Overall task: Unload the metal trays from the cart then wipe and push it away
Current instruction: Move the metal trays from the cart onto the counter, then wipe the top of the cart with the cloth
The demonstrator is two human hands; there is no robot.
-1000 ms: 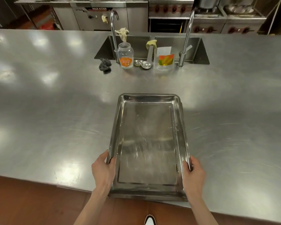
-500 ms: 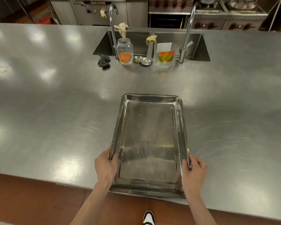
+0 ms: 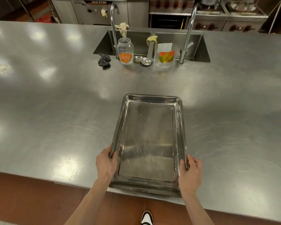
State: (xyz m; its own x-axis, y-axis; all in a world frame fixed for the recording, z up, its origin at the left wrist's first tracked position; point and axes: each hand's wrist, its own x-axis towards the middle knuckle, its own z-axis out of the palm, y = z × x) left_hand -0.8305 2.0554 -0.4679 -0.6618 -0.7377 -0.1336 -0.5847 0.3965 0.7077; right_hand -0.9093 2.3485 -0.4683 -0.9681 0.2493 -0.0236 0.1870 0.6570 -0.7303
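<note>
One metal tray (image 3: 148, 143) on counter (image 3: 55, 111), near edge, long axis near-to-far. My left hand (image 3: 105, 164) & right hand (image 3: 191, 173) grip its long rims. Far: 2 faucets, 2 jars.

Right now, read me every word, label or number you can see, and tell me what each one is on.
"HUAJIE KITCHEN": on the dark plate of the steel appliance behind the counter.
Orange label on the clear jar: print too blurred to read.
Corn-picture label on the clear container: no legible text.
</note>
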